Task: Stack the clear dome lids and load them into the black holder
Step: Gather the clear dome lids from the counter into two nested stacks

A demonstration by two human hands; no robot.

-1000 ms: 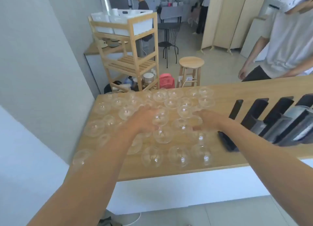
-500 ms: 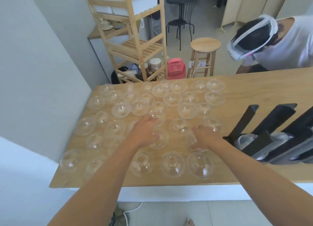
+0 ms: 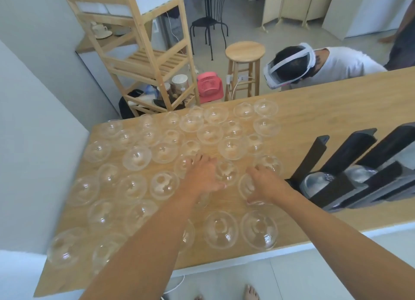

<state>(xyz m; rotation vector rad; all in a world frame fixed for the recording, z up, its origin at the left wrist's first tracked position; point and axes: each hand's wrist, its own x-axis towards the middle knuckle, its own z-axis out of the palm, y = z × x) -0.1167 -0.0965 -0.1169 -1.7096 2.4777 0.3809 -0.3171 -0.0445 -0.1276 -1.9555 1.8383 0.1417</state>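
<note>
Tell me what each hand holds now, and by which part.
The right hand grips a clear dome lid by its rim. The left hand lies with straight fingers over other lids; it seems to grip none.

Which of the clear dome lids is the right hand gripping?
The dome lid just left of the black holder, under the right hand; its fingers curl round it, unlike the rest.

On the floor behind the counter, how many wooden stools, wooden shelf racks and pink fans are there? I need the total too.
Wooden stool: 1
Wooden shelf rack: 1
Pink fan: 1
Total: 3
</note>
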